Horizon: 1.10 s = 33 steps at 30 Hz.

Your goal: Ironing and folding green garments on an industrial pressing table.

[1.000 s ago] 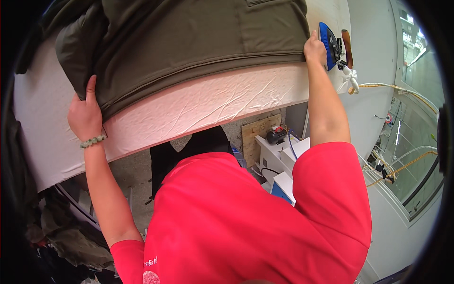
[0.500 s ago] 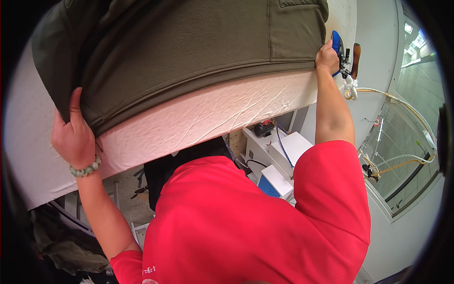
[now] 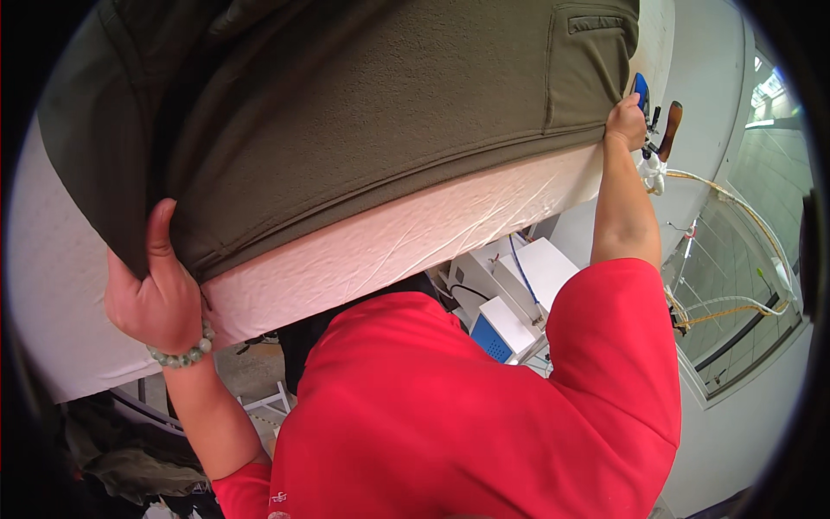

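Observation:
A dark olive garment (image 3: 389,104) with stitched seams and a small welt pocket near its right end lies spread over a pale padded table cover (image 3: 380,251). My left hand (image 3: 156,298), a bead bracelet at its wrist, pinches the garment's near left corner, thumb on top and fingers partly hidden under the cloth. At the right end, my right hand (image 3: 626,125) grips the near edge. Just beyond that hand stands an iron (image 3: 670,130) with a brown handle and blue parts; the hand partly covers it.
White and yellowish hoses (image 3: 735,203) run from the iron toward a window (image 3: 735,285) on the right. Under the table's near edge sits white equipment (image 3: 536,272) with a blue panel. Dark cloth (image 3: 130,450) is heaped low on the left.
The garment and both my hands sit farther right and lower in view; the whole scene has also shifted somewhat. Both hands keep their hold on the cloth.

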Motion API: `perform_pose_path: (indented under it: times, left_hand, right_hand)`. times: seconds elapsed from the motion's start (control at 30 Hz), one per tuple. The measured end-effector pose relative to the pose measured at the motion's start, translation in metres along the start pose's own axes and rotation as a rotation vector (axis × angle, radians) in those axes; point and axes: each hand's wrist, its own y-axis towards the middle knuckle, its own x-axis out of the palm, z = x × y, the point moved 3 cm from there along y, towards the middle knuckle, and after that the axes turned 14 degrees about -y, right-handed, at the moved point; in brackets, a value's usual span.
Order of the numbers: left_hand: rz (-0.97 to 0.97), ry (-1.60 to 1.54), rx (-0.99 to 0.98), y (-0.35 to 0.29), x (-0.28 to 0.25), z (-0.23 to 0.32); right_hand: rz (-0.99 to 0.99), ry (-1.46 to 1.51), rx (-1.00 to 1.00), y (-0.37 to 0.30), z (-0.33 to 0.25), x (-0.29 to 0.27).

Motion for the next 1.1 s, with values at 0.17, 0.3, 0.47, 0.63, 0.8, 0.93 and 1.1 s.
perform_pose_path:
  times: [0.17, 0.3, 0.47, 0.63, 0.8, 0.93, 1.1]
  left_hand:
    - [0.032, -0.064, 0.038, 0.002, -0.005, -0.002]
    - [0.059, -0.040, 0.084, 0.005, 0.002, 0.007]
    - [0.054, 0.019, 0.088, 0.004, 0.006, 0.009]
    - [0.067, 0.207, 0.005, 0.004, 0.000, 0.017]
    - [0.222, 0.126, -0.208, -0.015, -0.016, -0.001]
    - [0.171, -0.314, -0.708, -0.048, -0.011, 0.015]
    - [0.264, -0.393, -0.721, -0.054, 0.006, 0.040]
  right_hand:
    - [0.013, 0.015, 0.009, -0.008, -0.001, -0.009]
    - [0.027, 0.033, 0.034, -0.003, 0.001, -0.010]
    - [-0.123, 0.189, 0.036, -0.011, 0.007, -0.011]
    - [-0.125, 0.511, -0.080, -0.016, 0.021, -0.008]
    - [-0.395, 0.880, -0.200, -0.018, 0.054, 0.034]
    - [-0.561, 1.132, -0.318, -0.032, 0.062, 0.030]
    - [-0.222, 0.907, -0.395, -0.037, 0.066, -0.007]
